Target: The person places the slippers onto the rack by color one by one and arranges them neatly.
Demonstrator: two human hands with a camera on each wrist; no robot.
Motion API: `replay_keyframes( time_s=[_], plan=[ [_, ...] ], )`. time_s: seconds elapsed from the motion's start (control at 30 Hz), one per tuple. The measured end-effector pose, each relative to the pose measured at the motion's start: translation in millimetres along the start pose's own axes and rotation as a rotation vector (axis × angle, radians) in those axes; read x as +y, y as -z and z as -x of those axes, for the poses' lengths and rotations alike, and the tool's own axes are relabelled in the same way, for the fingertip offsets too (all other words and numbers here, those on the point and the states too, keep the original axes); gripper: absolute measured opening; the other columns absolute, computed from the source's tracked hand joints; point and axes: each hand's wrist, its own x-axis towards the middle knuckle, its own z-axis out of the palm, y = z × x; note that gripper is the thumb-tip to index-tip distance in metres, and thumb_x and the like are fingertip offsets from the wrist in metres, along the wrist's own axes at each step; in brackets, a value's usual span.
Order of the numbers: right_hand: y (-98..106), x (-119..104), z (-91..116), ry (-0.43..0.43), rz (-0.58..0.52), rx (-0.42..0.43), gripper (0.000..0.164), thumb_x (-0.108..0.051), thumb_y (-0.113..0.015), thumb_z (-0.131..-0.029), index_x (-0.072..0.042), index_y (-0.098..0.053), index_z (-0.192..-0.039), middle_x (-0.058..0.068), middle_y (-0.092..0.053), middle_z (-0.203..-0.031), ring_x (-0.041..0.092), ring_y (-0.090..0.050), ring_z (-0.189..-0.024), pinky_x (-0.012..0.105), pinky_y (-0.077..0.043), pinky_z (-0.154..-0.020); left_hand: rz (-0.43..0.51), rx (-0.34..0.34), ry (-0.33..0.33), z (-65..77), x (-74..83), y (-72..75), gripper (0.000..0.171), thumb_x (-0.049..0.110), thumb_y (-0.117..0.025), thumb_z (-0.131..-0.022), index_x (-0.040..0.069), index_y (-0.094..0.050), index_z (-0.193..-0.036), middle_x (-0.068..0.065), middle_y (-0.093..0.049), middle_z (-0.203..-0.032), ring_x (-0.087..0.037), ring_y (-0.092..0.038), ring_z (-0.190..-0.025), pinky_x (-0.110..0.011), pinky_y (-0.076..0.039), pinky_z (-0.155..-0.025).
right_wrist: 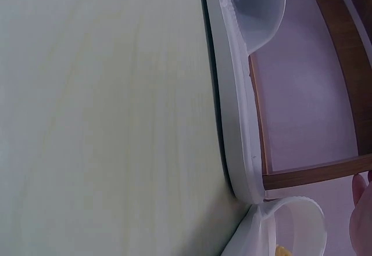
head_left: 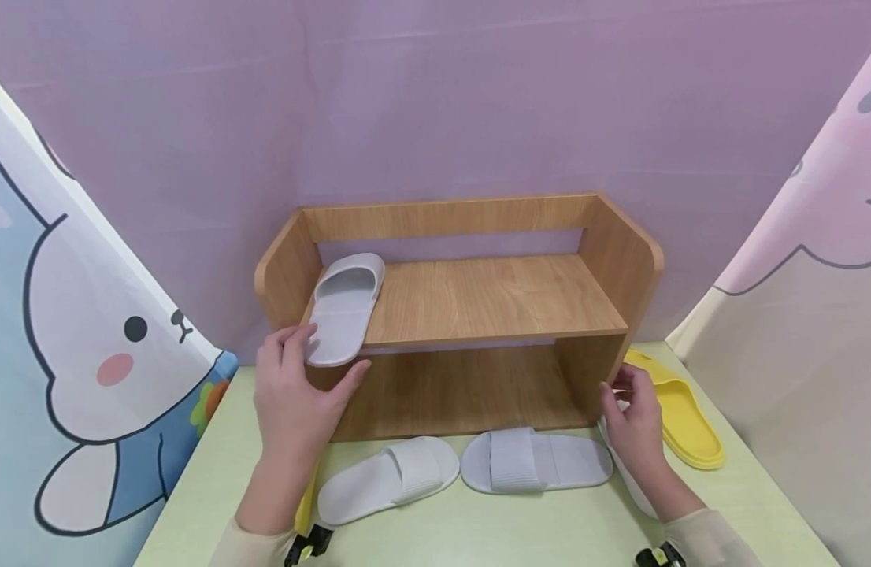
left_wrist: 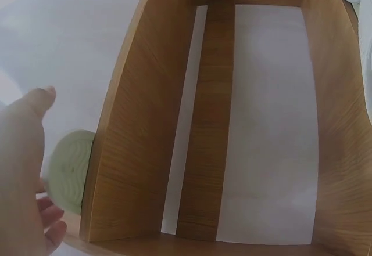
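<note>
A light grey slipper [head_left: 346,307] lies on the upper board at the left of a wooden two-tier rack [head_left: 478,299], its heel jutting over the front edge. My left hand [head_left: 297,394] is at that heel, thumb spread away from the fingers. In the left wrist view the fingers [left_wrist: 51,224] are close by the slipper's ridged sole [left_wrist: 71,169]; whether they touch it I cannot tell. My right hand [head_left: 635,421], fingers loosely bent, is at the rack's lower right side panel, above a partly hidden white slipper [head_left: 637,484]. Contact with the panel is unclear.
In front of the rack lie a white slipper [head_left: 389,480] and a grey slipper [head_left: 538,461]. A yellow slipper [head_left: 691,417] is right of the rack. Something yellow [head_left: 305,504] shows beside my left wrist. Printed cloth [head_left: 124,354] stands at the left, purple cloth [head_left: 442,102] behind.
</note>
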Motion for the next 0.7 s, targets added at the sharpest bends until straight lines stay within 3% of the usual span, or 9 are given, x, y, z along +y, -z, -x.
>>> replay_keyframes(
  time_s=[0.2,0.43,0.7],
  plan=[
    [0.0,-1.9,0.0,-0.023,0.003,-0.012,0.040,0.003,-0.070,-0.104,0.001,-0.056,-0.142,0.013,-0.065,-0.125,0.011,-0.057,-0.108,0.006,-0.047,-0.089,0.070,0.015,-0.042,2.4,-5.7,6.5,0.080,0.049,-0.094,-0.084,0.002,-0.064,-0.143,-0.021,-0.058,-0.140,-0.036,-0.053,-0.134,-0.058,-0.057,-0.106],
    [-0.4,-1.4,1.1,-0.021,0.004,-0.008,0.040,0.003,-0.069,-0.104,0.001,-0.056,-0.142,0.014,-0.065,-0.125,0.010,-0.057,-0.108,0.006,-0.047,-0.088,0.157,-0.040,-0.008,7.3,-9.6,13.2,0.074,0.037,-0.095,-0.086,0.004,-0.063,-0.145,-0.019,-0.054,-0.143,-0.032,-0.051,-0.137,-0.053,-0.054,-0.107],
    [-0.7,-0.9,1.0,-0.009,-0.001,-0.002,0.039,0.004,-0.069,-0.104,0.002,-0.057,-0.140,0.014,-0.065,-0.124,0.009,-0.057,-0.107,0.006,-0.047,-0.087,0.233,-0.030,-0.009,11.3,-16.9,17.9,0.067,0.028,-0.094,-0.087,0.001,-0.064,-0.141,-0.018,-0.055,-0.141,-0.030,-0.051,-0.135,-0.044,-0.047,-0.103]
  ],
)
